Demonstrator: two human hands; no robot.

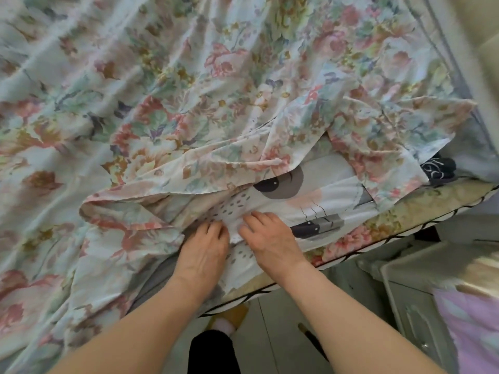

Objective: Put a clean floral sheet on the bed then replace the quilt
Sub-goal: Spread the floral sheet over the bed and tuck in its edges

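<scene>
The floral sheet (167,85) lies rumpled over most of the bed, its near edge folded back in a loose flap (151,201). Under that flap shows a white cloth with a cartoon face and grey speckles (318,195), lying on the mattress corner. My left hand (205,247) and my right hand (267,236) sit side by side on this white cloth near the bed's edge, fingers bent and pinching a fold of it between them. The floral-covered mattress edge (378,225) with dark piping runs to the right.
A dark garment with white markings (437,168) lies at the mattress's far right corner. Below the bed edge are pale floor tiles (270,333), my dark trouser leg and slippered foot (226,319), a white cabinet (405,292) and pink-lilac fabric (472,327) at the right.
</scene>
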